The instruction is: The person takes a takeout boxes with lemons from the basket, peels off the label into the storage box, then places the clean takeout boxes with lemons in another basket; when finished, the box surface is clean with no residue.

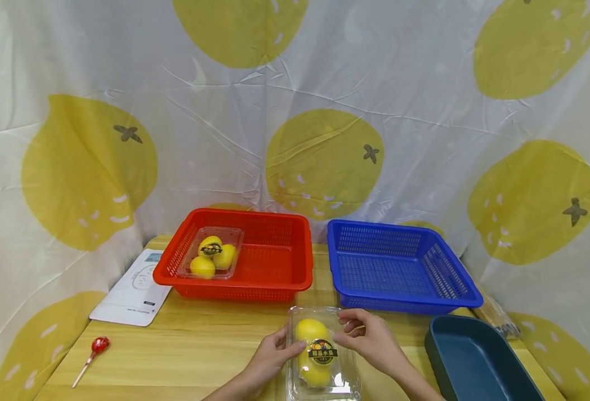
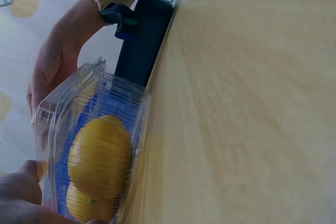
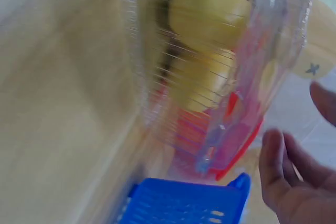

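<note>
A clear plastic fruit box [image 1: 347, 376] with a dark label on its lid stands on the table in front of me. Inside it, yellow lemons [image 1: 312, 329] show through the plastic, also seen in the left wrist view as a lemon [image 2: 100, 153]. My left hand [image 1: 269, 356] grips the box's left side, thumb on top of the lid. By the upper right corner of the lid hovers my right hand [image 1: 372, 340], fingers loosely bent and holding nothing. In the right wrist view this right hand [image 3: 299, 179] appears apart from the box.
A red basket [image 1: 274, 273] at the back holds another clear box [image 1: 237, 236] with three lemons. To its right stands a blue basket [image 1: 380, 273]. A dark teal tray [image 1: 485, 356] lies at right. A white printed packet [image 1: 133, 292] and a red lollipop [image 1: 99, 345] lie at left.
</note>
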Demonstrator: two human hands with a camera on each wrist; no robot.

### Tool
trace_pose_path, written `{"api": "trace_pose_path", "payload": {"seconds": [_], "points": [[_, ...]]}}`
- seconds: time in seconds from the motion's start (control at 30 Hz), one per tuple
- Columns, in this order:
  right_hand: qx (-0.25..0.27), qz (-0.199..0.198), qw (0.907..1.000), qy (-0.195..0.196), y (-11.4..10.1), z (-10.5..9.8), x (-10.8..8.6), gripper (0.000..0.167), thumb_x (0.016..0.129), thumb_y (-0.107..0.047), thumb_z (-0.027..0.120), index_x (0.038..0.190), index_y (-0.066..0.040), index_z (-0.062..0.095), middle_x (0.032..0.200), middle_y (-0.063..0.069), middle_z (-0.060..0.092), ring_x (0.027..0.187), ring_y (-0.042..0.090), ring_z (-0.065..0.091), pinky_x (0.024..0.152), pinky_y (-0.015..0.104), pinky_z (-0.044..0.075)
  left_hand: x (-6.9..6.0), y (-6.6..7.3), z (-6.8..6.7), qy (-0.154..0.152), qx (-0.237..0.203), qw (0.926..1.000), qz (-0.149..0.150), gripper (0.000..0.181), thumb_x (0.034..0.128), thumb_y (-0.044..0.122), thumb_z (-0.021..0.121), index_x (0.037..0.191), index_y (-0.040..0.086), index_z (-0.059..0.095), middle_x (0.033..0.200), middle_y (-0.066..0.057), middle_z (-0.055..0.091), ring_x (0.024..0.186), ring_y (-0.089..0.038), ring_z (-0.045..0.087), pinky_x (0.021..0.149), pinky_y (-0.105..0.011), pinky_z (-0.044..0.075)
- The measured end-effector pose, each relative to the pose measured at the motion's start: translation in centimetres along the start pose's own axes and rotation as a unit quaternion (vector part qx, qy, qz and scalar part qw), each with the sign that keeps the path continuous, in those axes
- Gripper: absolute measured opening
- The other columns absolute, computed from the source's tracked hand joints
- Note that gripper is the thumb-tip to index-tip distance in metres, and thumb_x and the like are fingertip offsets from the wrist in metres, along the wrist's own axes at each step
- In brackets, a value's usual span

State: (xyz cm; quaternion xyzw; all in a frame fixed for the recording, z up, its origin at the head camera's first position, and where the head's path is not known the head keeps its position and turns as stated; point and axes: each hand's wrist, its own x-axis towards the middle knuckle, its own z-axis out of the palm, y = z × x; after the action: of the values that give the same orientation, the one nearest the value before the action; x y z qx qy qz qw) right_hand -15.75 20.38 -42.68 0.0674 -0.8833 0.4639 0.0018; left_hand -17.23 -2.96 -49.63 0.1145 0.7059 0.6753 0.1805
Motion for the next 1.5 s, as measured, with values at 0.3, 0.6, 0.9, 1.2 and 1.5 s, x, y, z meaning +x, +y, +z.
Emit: {"api": "trace_pose_path", "payload": {"seconds": [0.3,0.6,0.9,1.2,1.5], "points": [[-0.059,-0.099,0.9850,-0.128,-0.6,0.6,0.7,0.049,0.071,-0.025,0.087,0.110,-0.002,0.067,0.097,0.003,0.066,0.077,0.000,0.055,0.069,0.019,0.054,0.0,0.0,0.0,-0.009,-0.010,0.9999,0.004,0.076,0.0940,0.034,0.064,0.149,-0.006,0.030,0.149,-0.027,0.039,0.136,-0.044,0.043,0.109,-0.053,0.040],[-0.116,-0.119,0.9767,-0.136,-0.7,0.8,1.0,0.051,0.068,-0.031,0.088,0.108,-0.006,0.070,0.089,-0.007,0.062,0.078,0.000,0.054,0.070,0.021,0.052,0.1,0.0,-0.1,-0.013,-0.018,0.9997,0.013,0.074,0.0940,0.034,0.064,0.149,-0.005,0.032,0.148,-0.026,0.043,0.134,-0.041,0.046,0.108,-0.050,0.043],[-0.147,-0.128,0.9716,-0.134,-0.7,0.9,0.8,0.043,0.069,-0.036,0.085,0.101,-0.011,0.072,0.086,-0.011,0.060,0.079,-0.002,0.051,0.071,0.022,0.050,0.1,0.0,-0.1,-0.014,-0.017,0.9997,0.012,0.072,0.0948,0.033,0.063,0.148,-0.005,0.033,0.147,-0.026,0.044,0.134,-0.041,0.046,0.109,-0.052,0.041],[-0.142,-0.136,0.9738,-0.115,-0.4,1.4,0.8,0.032,0.070,-0.033,0.086,0.093,-0.016,0.073,0.082,-0.013,0.060,0.075,-0.003,0.050,0.068,0.019,0.047,0.0,0.0,-0.2,-0.020,-0.014,0.9996,0.011,0.072,0.0961,0.031,0.061,0.149,-0.006,0.029,0.150,-0.027,0.039,0.136,-0.043,0.043,0.109,-0.051,0.041],[-0.110,-0.123,0.9795,-0.115,-0.4,1.6,0.9,0.025,0.073,-0.029,0.085,0.089,-0.015,0.071,0.078,-0.010,0.059,0.072,-0.003,0.051,0.064,0.016,0.047,0.0,-0.2,-0.1,-0.026,-0.022,0.9994,0.009,0.076,0.0961,0.031,0.061,0.149,-0.011,0.025,0.148,-0.030,0.039,0.133,-0.043,0.047,0.102,-0.045,0.049]]}}
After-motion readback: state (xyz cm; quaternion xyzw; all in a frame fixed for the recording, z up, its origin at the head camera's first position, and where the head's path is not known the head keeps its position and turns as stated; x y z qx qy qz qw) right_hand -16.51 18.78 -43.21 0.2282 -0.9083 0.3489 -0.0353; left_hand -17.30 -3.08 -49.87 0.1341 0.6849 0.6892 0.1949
